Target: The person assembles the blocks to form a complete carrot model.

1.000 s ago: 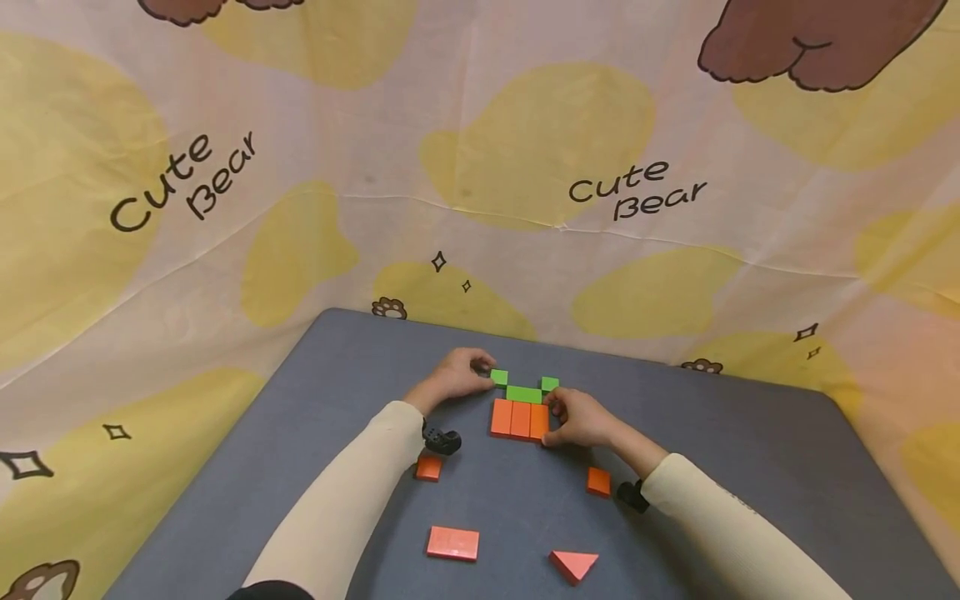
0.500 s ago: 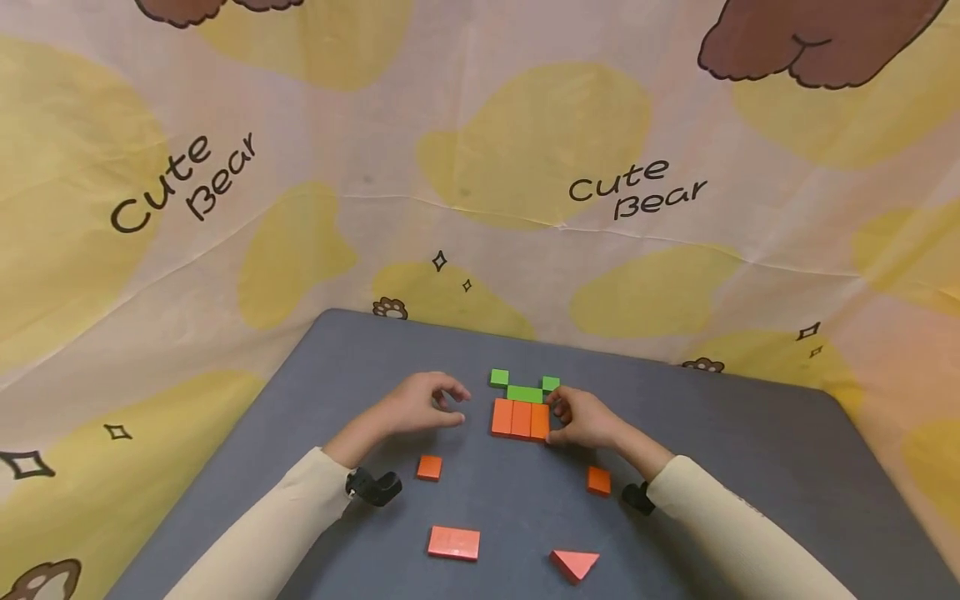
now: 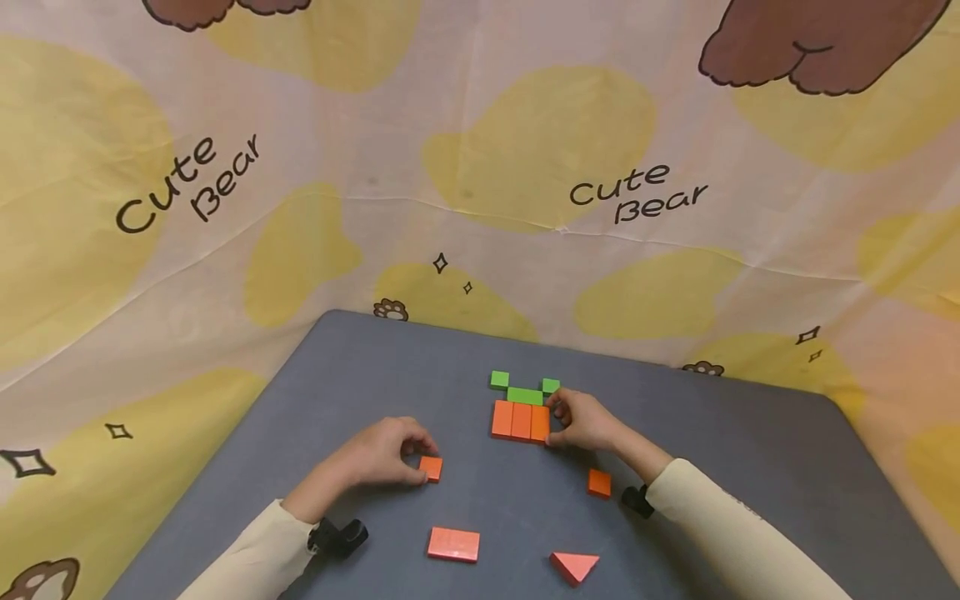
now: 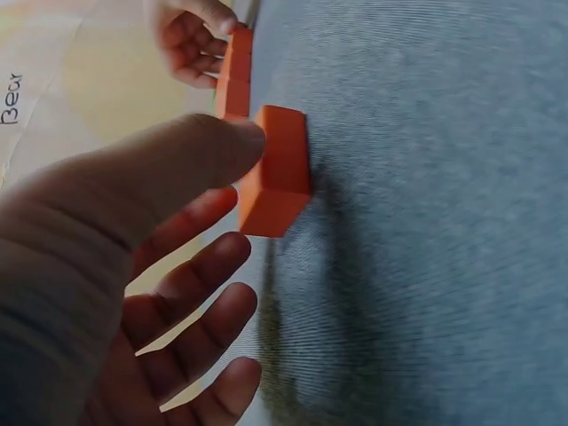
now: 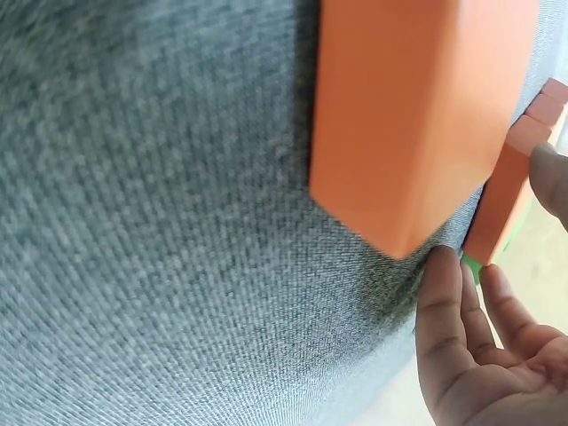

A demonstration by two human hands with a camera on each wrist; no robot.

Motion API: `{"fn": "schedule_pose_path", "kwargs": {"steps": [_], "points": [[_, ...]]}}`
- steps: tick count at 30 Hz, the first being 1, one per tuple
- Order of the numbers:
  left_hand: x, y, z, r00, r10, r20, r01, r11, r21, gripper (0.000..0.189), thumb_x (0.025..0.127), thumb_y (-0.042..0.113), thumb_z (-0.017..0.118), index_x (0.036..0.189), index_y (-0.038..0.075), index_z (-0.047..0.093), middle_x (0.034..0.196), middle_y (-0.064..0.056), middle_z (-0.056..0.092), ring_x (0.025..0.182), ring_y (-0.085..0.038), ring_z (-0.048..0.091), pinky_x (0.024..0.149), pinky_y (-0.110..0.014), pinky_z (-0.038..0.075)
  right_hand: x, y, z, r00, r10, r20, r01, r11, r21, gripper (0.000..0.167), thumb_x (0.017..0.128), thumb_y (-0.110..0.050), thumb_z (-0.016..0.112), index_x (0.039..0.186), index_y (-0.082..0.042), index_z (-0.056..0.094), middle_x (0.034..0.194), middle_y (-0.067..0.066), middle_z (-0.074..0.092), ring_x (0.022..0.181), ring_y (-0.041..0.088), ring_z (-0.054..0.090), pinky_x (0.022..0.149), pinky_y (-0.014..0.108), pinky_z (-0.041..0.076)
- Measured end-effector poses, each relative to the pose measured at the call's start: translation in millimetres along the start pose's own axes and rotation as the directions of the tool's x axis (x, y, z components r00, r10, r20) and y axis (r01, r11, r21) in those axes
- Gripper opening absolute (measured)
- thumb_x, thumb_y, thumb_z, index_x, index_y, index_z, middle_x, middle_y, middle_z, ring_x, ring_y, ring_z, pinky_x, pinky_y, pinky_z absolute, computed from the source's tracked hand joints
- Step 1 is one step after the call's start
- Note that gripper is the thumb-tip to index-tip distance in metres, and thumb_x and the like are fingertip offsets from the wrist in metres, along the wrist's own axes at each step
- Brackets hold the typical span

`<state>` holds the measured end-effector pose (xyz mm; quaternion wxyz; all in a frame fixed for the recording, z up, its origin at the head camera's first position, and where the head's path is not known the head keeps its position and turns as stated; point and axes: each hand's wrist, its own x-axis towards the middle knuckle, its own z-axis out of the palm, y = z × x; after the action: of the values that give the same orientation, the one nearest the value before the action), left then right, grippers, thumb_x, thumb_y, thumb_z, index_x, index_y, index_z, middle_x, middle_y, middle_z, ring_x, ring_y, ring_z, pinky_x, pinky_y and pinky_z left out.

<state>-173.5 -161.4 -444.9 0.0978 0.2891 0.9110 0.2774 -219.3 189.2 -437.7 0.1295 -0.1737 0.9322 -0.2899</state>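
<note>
Over a small orange square block (image 3: 431, 469) at the left is my left hand (image 3: 382, 452). Its thumb and index finger meet opposite sides of the block, the thumb overlapping its edge in the left wrist view; the other fingers stay spread. My right hand (image 3: 587, 419) holds the rightmost orange block (image 3: 540, 423) of a row between its thumb at the near end and fingertips at the far end. Two more orange blocks (image 3: 512, 420) stand against it. Behind the row lies a green bar (image 3: 525, 396) with a green square (image 3: 500, 380) and another green square (image 3: 551, 386) at its corners.
A second orange square (image 3: 598, 483) lies below my right wrist and looms large in the right wrist view. Nearer on the grey table (image 3: 517, 500) are a pink rectangle (image 3: 453, 544) and a pink triangle (image 3: 575, 567). A printed curtain (image 3: 517, 150) hangs behind.
My left hand has left the left green square and come back toward the person, to the left orange square. My right hand has stayed at the row of orange blocks.
</note>
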Motion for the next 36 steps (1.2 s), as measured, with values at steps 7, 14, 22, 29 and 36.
{"fn": "schedule_pose_path", "kwargs": {"steps": [7, 14, 22, 29, 36], "points": [[-0.3, -1.1, 5.4, 1.0, 0.0, -0.009, 0.0, 1.0, 0.023, 0.025, 0.072, 0.02, 0.08, 0.095, 0.025, 0.073, 0.088, 0.013, 0.061, 0.079, -0.007, 0.053, 0.069, -0.022, 0.045, -0.1, 0.8, 0.3, 1.0, 0.008, 0.0, -0.008, 1.0, 0.011, 0.05, 0.073, -0.016, 0.083, 0.115, -0.003, 0.059, 0.098, 0.009, 0.06, 0.086, 0.018, 0.056, 0.078, 0.037, 0.049], [9.0, 10.0, 5.9, 1.0, -0.015, -0.009, 0.016, 1.0, 0.023, 0.021, 0.073, 0.019, 0.077, 0.093, 0.023, 0.072, 0.084, 0.01, 0.059, 0.077, -0.01, 0.053, 0.066, -0.023, 0.043, 0.6, 1.5, 0.0, 1.0, 0.004, 0.001, -0.004, 1.0, 0.003, 0.049, 0.073, -0.017, 0.083, 0.114, -0.003, 0.059, 0.098, 0.008, 0.06, 0.086, 0.017, 0.055, 0.078, 0.036, 0.049], [28.4, 23.4, 8.1, 1.0, 0.009, 0.017, -0.01, 0.998, 0.065, 0.022, 0.074, 0.024, 0.076, 0.096, 0.022, 0.076, 0.09, 0.01, 0.062, 0.083, -0.011, 0.055, 0.073, -0.028, 0.046, 2.5, 0.7, 0.6, 1.0, 0.02, -0.004, -0.02, 1.0, -0.005, 0.05, 0.072, -0.017, 0.084, 0.114, -0.004, 0.059, 0.098, 0.008, 0.061, 0.087, 0.018, 0.057, 0.079, 0.037, 0.05], [49.7, 36.6, 13.1, 0.996, 0.088, -0.007, -0.087, 0.994, 0.067, 0.023, 0.076, 0.027, 0.076, 0.099, 0.023, 0.075, 0.089, 0.012, 0.061, 0.081, -0.012, 0.055, 0.069, -0.023, 0.044, 4.0, 0.8, 1.6, 1.0, 0.029, -0.006, -0.029, 1.0, -0.007, 0.05, 0.072, -0.016, 0.085, 0.113, -0.004, 0.059, 0.098, 0.008, 0.061, 0.087, 0.018, 0.057, 0.08, 0.037, 0.05], [71.4, 45.4, 23.4, 0.99, 0.14, -0.001, -0.139, 0.986, 0.093, 0.025, 0.077, 0.029, 0.077, 0.102, 0.023, 0.074, 0.09, 0.013, 0.061, 0.081, -0.009, 0.056, 0.071, -0.021, 0.045, 3.3, -1.6, 1.9, 0.999, 0.045, -0.005, -0.045, 0.999, -0.01, 0.05, 0.071, -0.016, 0.085, 0.112, -0.005, 0.059, 0.098, 0.008, 0.06, 0.087, 0.018, 0.056, 0.08, 0.037, 0.05]]}}
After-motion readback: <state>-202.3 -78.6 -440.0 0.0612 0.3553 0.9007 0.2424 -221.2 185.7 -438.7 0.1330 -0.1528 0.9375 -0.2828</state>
